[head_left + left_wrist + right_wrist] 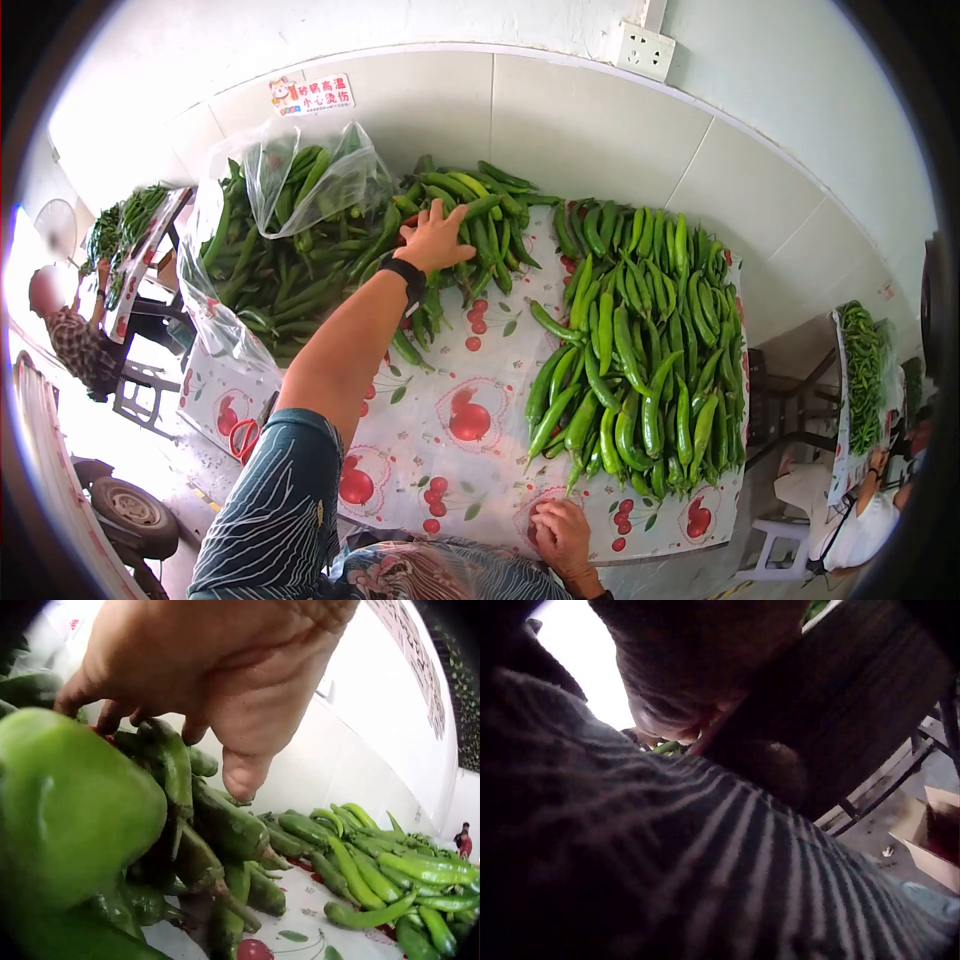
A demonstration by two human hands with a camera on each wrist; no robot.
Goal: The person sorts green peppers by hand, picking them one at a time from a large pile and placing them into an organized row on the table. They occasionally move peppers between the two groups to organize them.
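My left hand (pixel 435 238) reaches over a heap of green chili peppers (pixel 490 195) at the mouth of a clear plastic bag (pixel 265 180). Its fingers are spread and touch the peppers from above. In the left wrist view, the thumb of that hand (pixel 225 682) points down beside dark green peppers (pixel 229 817), and one pepper (pixel 75 802) looms close to the camera. My right hand (pixel 563 535) rests at the table's front edge, fingers loosely bent, with nothing visible in it. A large spread of green peppers (pixel 640 350) lies beyond it.
A cherry-print cloth (pixel 430 400) covers the table, which stands against a tiled wall (pixel 590 130). Red-handled scissors (pixel 242 438) lie at its left edge. People sit at other pepper-laden tables on both sides. An open cardboard box (pixel 930 840) is on the floor.
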